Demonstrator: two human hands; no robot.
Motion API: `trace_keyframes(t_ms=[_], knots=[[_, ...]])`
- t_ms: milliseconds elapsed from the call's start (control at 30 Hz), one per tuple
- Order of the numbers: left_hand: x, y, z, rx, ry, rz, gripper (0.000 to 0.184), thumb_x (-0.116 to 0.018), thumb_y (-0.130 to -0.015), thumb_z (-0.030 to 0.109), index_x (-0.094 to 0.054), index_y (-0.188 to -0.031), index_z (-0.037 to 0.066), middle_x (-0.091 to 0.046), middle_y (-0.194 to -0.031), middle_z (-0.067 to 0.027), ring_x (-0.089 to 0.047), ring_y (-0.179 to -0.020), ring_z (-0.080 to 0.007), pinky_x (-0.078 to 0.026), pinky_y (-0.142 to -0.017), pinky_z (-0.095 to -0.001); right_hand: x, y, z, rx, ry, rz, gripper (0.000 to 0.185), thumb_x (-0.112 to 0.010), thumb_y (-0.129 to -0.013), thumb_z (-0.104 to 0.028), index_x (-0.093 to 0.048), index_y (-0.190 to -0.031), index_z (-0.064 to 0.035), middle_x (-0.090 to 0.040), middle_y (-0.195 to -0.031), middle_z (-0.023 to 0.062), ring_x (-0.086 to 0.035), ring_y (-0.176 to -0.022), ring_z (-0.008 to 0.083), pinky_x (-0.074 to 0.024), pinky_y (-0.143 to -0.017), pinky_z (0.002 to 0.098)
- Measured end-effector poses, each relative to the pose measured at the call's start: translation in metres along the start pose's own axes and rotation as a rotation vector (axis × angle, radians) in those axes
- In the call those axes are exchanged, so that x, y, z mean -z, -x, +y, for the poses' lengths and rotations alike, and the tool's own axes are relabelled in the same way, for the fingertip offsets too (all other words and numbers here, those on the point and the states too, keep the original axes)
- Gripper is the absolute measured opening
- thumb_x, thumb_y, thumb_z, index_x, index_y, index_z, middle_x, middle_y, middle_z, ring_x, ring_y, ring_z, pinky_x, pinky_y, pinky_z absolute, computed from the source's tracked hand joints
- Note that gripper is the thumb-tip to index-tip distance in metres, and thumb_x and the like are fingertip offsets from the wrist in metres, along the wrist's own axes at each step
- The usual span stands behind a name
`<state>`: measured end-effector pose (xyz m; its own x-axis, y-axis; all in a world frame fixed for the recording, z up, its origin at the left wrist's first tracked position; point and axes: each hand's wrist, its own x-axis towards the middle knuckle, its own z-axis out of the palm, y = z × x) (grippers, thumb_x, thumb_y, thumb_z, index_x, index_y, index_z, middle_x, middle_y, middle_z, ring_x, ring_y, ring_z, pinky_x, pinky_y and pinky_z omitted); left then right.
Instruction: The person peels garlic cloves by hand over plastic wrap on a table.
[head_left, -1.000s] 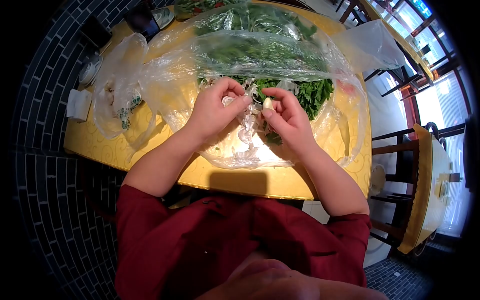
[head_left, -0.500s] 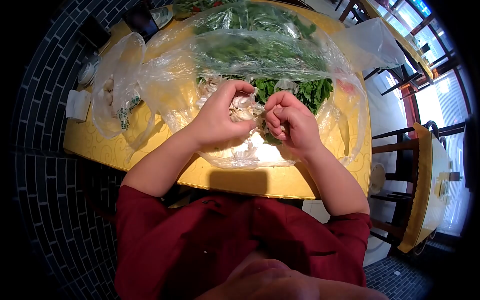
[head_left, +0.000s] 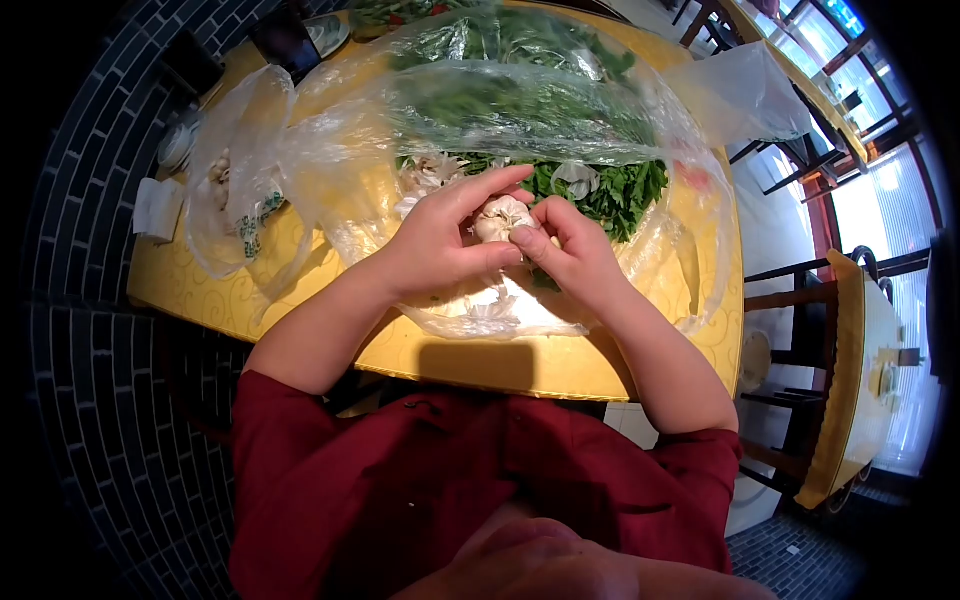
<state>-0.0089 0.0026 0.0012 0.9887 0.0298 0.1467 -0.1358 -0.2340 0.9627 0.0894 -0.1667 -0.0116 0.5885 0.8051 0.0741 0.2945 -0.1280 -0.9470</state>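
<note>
A whitish garlic bulb (head_left: 500,217) is between my two hands over the front of the plastic bag. My left hand (head_left: 450,232) curls round the bulb's left side, thumb below and fingers above. My right hand (head_left: 575,245) pinches the bulb's right side with thumb and fingers; its curled fingers hide whatever else is in them. Garlic skins (head_left: 430,172) lie behind my left hand, and more thin skins (head_left: 490,300) lie below it. Green leaves (head_left: 625,195) spread out behind and right of my right hand, partly under the clear plastic bag (head_left: 350,190).
A smaller plastic bag (head_left: 235,180) with garlic bulbs stands left on the yellow table (head_left: 200,295). Near it are white napkins (head_left: 157,210), bowls (head_left: 178,145) and a dark screen (head_left: 285,42). Chairs (head_left: 800,340) and another table (head_left: 865,400) stand at the right.
The clove at my right fingertips is no longer visible there. A garlic bulb has come up between my hands, and my right hand has moved left onto it.
</note>
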Motion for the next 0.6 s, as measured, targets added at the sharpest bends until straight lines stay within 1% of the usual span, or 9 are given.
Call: trace_keyframes(t_ms=[33,133,167,267,300,333,433,500,600], knots=[[-0.001,0.001,-0.001,0.015,0.062,-0.007,0.074,-0.07,-0.07,0.013,-0.038,-0.136,0.004,-0.051,-0.122,-0.0152,-0.051,-0.111,-0.0236,-0.04,-0.095,-0.035,0.0,0.0,0.0,-0.012,-0.018,-0.002,0.032,-0.064,-0.083,-0.033,-0.053,-0.082,-0.0032,-0.052,-0.068,0.0062,-0.05,-0.065,0.0147,-0.0422,-0.06,0.0292],[0.0,0.001,-0.006,-0.246,-0.335,-0.052,0.072,-0.065,-0.072,0.012,-0.036,-0.137,0.003,-0.05,-0.125,-0.0157,-0.051,-0.113,-0.026,-0.041,-0.094,-0.036,-0.002,0.001,0.006,-0.005,0.036,-0.057,0.035,-0.062,-0.083,-0.036,-0.053,-0.08,-0.0027,-0.053,-0.068,0.0097,-0.052,-0.064,0.0191,-0.0424,-0.059,0.0318],[-0.004,0.001,-0.005,-0.278,-0.38,-0.034,0.067,-0.066,-0.07,0.013,-0.04,-0.131,0.003,-0.051,-0.122,-0.0157,-0.051,-0.112,-0.0297,-0.041,-0.093,-0.038,-0.002,0.002,0.004,0.004,0.081,-0.07,0.036,-0.061,-0.084,-0.038,-0.053,-0.079,-0.0026,-0.054,-0.068,0.011,-0.053,-0.064,0.0217,-0.0424,-0.059,0.0333],[-0.009,0.002,-0.004,-0.226,-0.505,-0.06,0.063,-0.067,-0.068,0.013,-0.044,-0.126,0.003,-0.052,-0.119,-0.0165,-0.052,-0.109,-0.0328,-0.042,-0.092,-0.0397,-0.005,0.005,-0.005,0.032,0.198,-0.088,0.042,-0.057,-0.085,-0.043,-0.053,-0.077,-0.0026,-0.055,-0.069,0.0143,-0.055,-0.064,0.0291,-0.0424,-0.058,0.0375],[-0.01,0.003,-0.006,-0.259,-0.546,-0.039,0.063,-0.068,-0.066,0.013,-0.044,-0.124,0.004,-0.053,-0.116,-0.017,-0.053,-0.105,-0.0345,-0.043,-0.09,-0.0403,-0.005,0.006,-0.006,0.044,0.225,-0.084,0.043,-0.055,-0.085,-0.045,-0.053,-0.076,-0.0028,-0.056,-0.069,0.015,-0.055,-0.064,0.0313,-0.0424,-0.058,0.0388],[-0.012,0.004,-0.006,-0.252,-0.544,-0.038,0.064,-0.068,-0.067,0.013,-0.043,-0.125,0.004,-0.053,-0.116,-0.0171,-0.053,-0.104,-0.0344,-0.044,-0.089,-0.0401,-0.006,0.007,-0.006,0.056,0.252,-0.08,0.045,-0.054,-0.086,-0.046,-0.053,-0.076,-0.003,-0.057,-0.07,0.0157,-0.055,-0.064,0.0334,-0.0424,-0.058,0.0402],[-0.016,0.008,-0.005,-0.249,-0.541,-0.026,0.067,-0.067,-0.068,0.012,-0.04,-0.128,0.004,-0.053,-0.116,-0.0173,-0.055,-0.102,-0.0342,-0.046,-0.086,-0.0398,-0.007,0.009,-0.012,0.021,0.312,-0.092,0.046,-0.053,-0.086,-0.048,-0.052,-0.073,-0.0034,-0.057,-0.069,0.0157,-0.056,-0.064,0.0348,-0.0425,-0.057,0.0414],[-0.017,0.009,-0.004,-0.275,-0.543,-0.003,0.067,-0.067,-0.068,0.012,-0.039,-0.129,0.004,-0.053,-0.116,-0.0176,-0.056,-0.1,-0.0342,-0.047,-0.084,-0.0397,-0.01,0.01,-0.007,0.07,0.311,-0.062,0.046,-0.052,-0.087,-0.048,-0.051,-0.073,-0.0034,-0.056,-0.069,0.0159,-0.056,-0.064,0.0347,-0.0426,-0.057,0.0415],[-0.019,0.011,0.001,-0.322,-0.554,0.008,0.066,-0.064,-0.071,0.011,-0.036,-0.129,0.003,-0.05,-0.116,-0.0192,-0.054,-0.102,-0.0356,-0.046,-0.085,-0.0409,-0.014,0.013,-0.008,0.109,0.287,-0.033,0.045,-0.05,-0.089,-0.046,-0.051,-0.074,-0.0036,-0.056,-0.069,0.0162,-0.056,-0.063,0.0347,-0.0425,-0.057,0.0416]])
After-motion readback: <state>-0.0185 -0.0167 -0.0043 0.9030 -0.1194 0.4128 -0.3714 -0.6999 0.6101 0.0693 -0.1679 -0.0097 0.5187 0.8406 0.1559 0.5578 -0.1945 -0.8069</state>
